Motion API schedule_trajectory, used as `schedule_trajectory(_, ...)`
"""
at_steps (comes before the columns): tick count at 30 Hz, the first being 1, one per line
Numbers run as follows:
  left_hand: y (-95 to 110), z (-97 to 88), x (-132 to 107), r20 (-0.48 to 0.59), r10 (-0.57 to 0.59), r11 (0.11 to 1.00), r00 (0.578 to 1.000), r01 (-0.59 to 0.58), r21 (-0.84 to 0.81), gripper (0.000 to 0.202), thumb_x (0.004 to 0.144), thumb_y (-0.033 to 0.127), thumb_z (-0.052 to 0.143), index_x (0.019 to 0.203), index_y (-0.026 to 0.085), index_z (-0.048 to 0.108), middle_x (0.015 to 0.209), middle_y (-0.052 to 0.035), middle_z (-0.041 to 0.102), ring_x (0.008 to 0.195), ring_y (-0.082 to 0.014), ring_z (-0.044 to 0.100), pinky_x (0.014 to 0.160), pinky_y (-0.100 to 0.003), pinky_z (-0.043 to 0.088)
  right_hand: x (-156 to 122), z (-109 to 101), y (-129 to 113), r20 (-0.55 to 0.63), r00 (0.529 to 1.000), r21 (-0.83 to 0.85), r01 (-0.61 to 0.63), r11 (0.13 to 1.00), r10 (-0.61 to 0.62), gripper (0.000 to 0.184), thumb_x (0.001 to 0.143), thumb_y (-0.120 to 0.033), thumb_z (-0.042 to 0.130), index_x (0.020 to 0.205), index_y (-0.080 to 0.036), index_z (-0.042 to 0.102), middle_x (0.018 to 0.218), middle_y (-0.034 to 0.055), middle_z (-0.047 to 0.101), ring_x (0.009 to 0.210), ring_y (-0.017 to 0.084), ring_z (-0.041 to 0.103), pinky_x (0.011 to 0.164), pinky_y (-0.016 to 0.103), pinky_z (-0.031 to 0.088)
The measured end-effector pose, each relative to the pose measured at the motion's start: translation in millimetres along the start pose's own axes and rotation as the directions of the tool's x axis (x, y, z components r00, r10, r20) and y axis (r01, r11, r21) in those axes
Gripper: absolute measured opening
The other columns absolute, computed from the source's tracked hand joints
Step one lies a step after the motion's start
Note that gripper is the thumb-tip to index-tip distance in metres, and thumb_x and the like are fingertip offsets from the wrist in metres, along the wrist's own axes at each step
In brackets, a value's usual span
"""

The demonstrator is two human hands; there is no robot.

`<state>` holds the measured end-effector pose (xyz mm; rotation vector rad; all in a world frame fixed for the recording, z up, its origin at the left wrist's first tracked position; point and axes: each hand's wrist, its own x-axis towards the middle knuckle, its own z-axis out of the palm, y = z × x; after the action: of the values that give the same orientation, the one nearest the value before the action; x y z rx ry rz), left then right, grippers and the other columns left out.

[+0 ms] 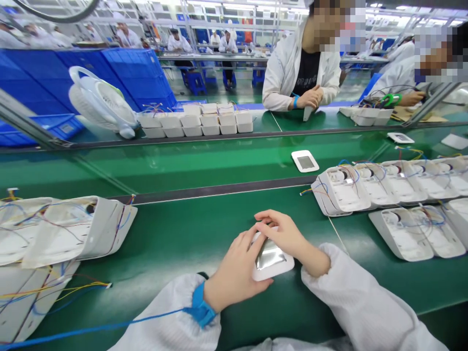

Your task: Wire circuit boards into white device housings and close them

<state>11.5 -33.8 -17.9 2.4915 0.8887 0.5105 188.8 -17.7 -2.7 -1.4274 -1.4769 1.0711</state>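
Observation:
A white rounded panel [280,269] with a shiny, mirror-like screen [269,254] lies on the green bench right before me. My left hand [239,261] grips its left side, thumb at the near edge and fingers reaching over the far left corner. My right hand [283,234] is bent over the panel's far edge, its fingertips meeting those of my left hand there. What those fingertips pinch, if anything, is hidden. Around my left wrist runs a blue wrist strap [200,304] with a cord going off to the left.
White housings with loose wires stand at left [106,229] and right [340,190]. Another white panel [305,161] lies on the green strip beyond. Across it are stacked white boxes [183,126], a fan [102,105] and a co-worker in a white coat [281,78].

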Motion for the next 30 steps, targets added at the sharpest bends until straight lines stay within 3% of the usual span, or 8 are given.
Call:
schedule_trajectory(4, -3.2, 3.5, -4.4, -0.198, 0.074, 0.988, 0.977, -0.045, 0.148, 0.088, 0.073, 0.028, 0.073, 0.148, 0.018, 0.029, 0.143, -0.0198, 0.044, 0.128, -0.0389, 0.044, 0.106, -0.058, 0.038, -0.1, -5.0, 3.3, -0.157, 0.984, -0.113, 0.068, 0.991, -0.085, 0.038, 0.091, -0.045, 0.056, 0.120, -0.022, 0.063, 0.122, 0.0099, 0.066, 0.109, 0.024, 0.064, 0.093, 0.041, 0.050)
schedule_trajectory(7, -8.1, 0.1, -5.7, -0.268, 0.139, 0.968, 0.953, -0.073, 0.242, 0.079, 0.079, 0.031, 0.070, 0.148, 0.018, 0.033, 0.149, -0.0213, 0.039, 0.130, -0.0415, 0.042, 0.106, -0.059, 0.037, 1.1, -7.4, 6.4, -0.102, 0.993, -0.170, 0.047, 0.984, -0.065, 0.040, 0.096, -0.050, 0.045, 0.111, -0.021, 0.066, 0.116, 0.0102, 0.069, 0.105, 0.025, 0.065, 0.093, 0.043, 0.048)
schedule_trajectory(10, -14.6, -11.5, -4.1, -0.275, 0.122, 0.991, 0.954, -0.100, 0.091, 0.078, 0.083, 0.041, 0.068, 0.148, 0.017, 0.031, 0.146, -0.0205, 0.045, 0.129, -0.0378, 0.047, 0.106, -0.053, 0.040, 1.5, -9.1, 8.6, -0.087, 0.987, -0.179, 0.121, 0.976, -0.138, 0.037, 0.095, -0.049, 0.047, 0.101, -0.020, 0.068, 0.104, 0.0087, 0.072, 0.098, 0.025, 0.066, 0.088, 0.040, 0.050)
schedule_trajectory(13, -19.4, -25.9, 0.1, -0.191, -0.090, 0.972, 0.977, 0.045, -0.231, 0.046, 0.096, 0.038, 0.049, 0.138, 0.021, 0.045, 0.123, -0.0101, 0.066, 0.103, -0.0240, 0.065, 0.087, -0.036, 0.052, -0.5, -10.8, 9.8, -0.083, 0.956, -0.189, 0.261, 0.947, -0.280, 0.035, 0.091, -0.047, 0.053, 0.107, -0.019, 0.067, 0.103, 0.0080, 0.071, 0.094, 0.023, 0.066, 0.084, 0.036, 0.050)
schedule_trajectory(15, -19.5, -32.2, 2.6, -0.094, -0.183, 0.927, 0.979, 0.139, -0.349, 0.033, 0.099, 0.037, 0.043, 0.125, 0.024, 0.056, 0.105, -0.0033, 0.071, 0.085, -0.0181, 0.067, 0.075, -0.029, 0.051, -2.1, -11.3, 10.2, -0.070, 0.939, -0.199, 0.318, 0.927, -0.337, 0.035, 0.092, -0.045, 0.054, 0.111, -0.019, 0.066, 0.104, 0.0079, 0.070, 0.094, 0.022, 0.065, 0.082, 0.035, 0.050)
schedule_trajectory(21, -12.2, -30.8, 2.2, -0.119, -0.240, 0.930, 0.963, 0.193, -0.312, 0.029, 0.099, 0.041, 0.043, 0.101, 0.021, 0.064, 0.081, 0.0003, 0.067, 0.069, -0.0155, 0.060, 0.065, -0.027, 0.042, -5.9, -7.0, 7.3, -0.045, 0.945, -0.251, 0.302, 0.920, -0.323, 0.041, 0.091, -0.043, 0.053, 0.121, -0.017, 0.063, 0.112, 0.0100, 0.070, 0.101, 0.024, 0.065, 0.088, 0.038, 0.050)
schedule_trajectory(26, -13.4, -27.5, -1.3, -0.141, -0.196, 0.953, 0.970, 0.155, -0.259, 0.030, 0.099, 0.042, 0.042, 0.104, 0.021, 0.063, 0.081, -0.0003, 0.066, 0.068, -0.0155, 0.059, 0.065, -0.027, 0.042, -10.0, -1.6, 2.6, -0.116, 0.934, -0.323, 0.285, 0.902, -0.337, 0.038, 0.090, -0.044, 0.054, 0.114, -0.017, 0.065, 0.108, 0.0099, 0.070, 0.099, 0.025, 0.066, 0.086, 0.038, 0.051)
schedule_trajectory(30, -13.2, -26.1, -1.7, -0.145, -0.163, 0.970, 0.976, 0.132, -0.202, 0.032, 0.099, 0.042, 0.041, 0.107, 0.020, 0.062, 0.079, -0.0009, 0.066, 0.066, -0.0161, 0.058, 0.064, -0.028, 0.041, -9.3, -3.7, 3.1, -0.118, 0.900, -0.371, 0.353, 0.859, -0.420, 0.033, 0.091, -0.045, 0.052, 0.102, -0.018, 0.066, 0.096, 0.0081, 0.072, 0.088, 0.023, 0.067, 0.078, 0.035, 0.051)
